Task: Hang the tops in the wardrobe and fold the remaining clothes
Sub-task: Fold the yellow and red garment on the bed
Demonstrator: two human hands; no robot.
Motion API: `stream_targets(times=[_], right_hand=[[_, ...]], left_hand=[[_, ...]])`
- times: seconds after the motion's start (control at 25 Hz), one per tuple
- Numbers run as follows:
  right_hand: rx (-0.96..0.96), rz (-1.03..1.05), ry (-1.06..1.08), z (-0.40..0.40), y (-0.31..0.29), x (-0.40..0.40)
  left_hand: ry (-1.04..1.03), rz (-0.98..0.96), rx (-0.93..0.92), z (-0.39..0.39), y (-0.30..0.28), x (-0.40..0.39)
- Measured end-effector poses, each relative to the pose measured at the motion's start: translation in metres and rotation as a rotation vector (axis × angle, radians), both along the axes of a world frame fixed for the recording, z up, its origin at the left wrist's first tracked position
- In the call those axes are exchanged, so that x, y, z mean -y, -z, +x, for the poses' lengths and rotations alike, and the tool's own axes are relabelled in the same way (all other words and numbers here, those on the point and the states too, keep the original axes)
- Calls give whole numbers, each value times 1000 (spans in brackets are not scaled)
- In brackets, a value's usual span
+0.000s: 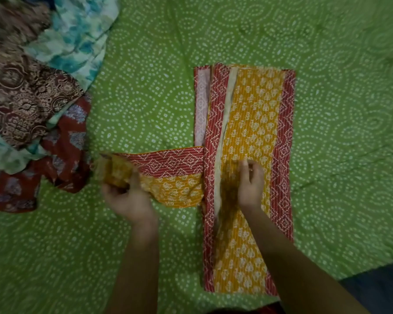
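A yellow garment with white print and red patterned borders [254, 123] lies folded into a long strip on the green bedspread [349, 132]. One sleeve [173, 175] sticks out sideways to the left. My left hand [127, 198] grips the blurred end of that sleeve, lifted a little off the bed. My right hand [250, 184] rests on the middle of the strip with its fingers loosely bent, pressing the cloth down.
A heap of other clothes lies at the left: a teal and white floral piece [77, 35], a brown patterned one [25, 98] and a dark red printed one [61, 159]. The bed's edge and dark floor [377, 288] show at the lower right.
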State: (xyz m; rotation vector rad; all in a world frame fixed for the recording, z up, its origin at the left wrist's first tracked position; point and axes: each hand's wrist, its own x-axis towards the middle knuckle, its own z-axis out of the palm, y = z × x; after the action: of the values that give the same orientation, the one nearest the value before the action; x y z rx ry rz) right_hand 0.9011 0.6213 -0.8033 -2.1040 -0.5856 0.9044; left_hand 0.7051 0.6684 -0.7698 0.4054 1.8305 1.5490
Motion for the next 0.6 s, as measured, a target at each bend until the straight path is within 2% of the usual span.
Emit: stream_targets(times=[0.04,0.12,0.2,0.24,0.32,0.4,0.48,0.6], right_hand=[[-264,56,64,9,-17,1],[-746,107,167,41,-36,14],[-1048,137,257,75,-47,33],[-1139,145,269,91,-49,44],[-1130,105,215,114,-39,64],[-972,15,154,129,-23,77],[-863,-23,139,137,-12,84],[-723,-40,201,142,-1,104]], left_hand=[[140,19,-113,22,-9,6],[656,167,-436,70,-34,26],[1264,217,-583,115,-46,54],[1467,211,-705,127,-41,64],[1568,123,-1051,134,-15,72],[1489,-66,-1308,135,7,69],[1484,-272,-1416,134,24,63],[1512,-418,-1479,135,34,63]])
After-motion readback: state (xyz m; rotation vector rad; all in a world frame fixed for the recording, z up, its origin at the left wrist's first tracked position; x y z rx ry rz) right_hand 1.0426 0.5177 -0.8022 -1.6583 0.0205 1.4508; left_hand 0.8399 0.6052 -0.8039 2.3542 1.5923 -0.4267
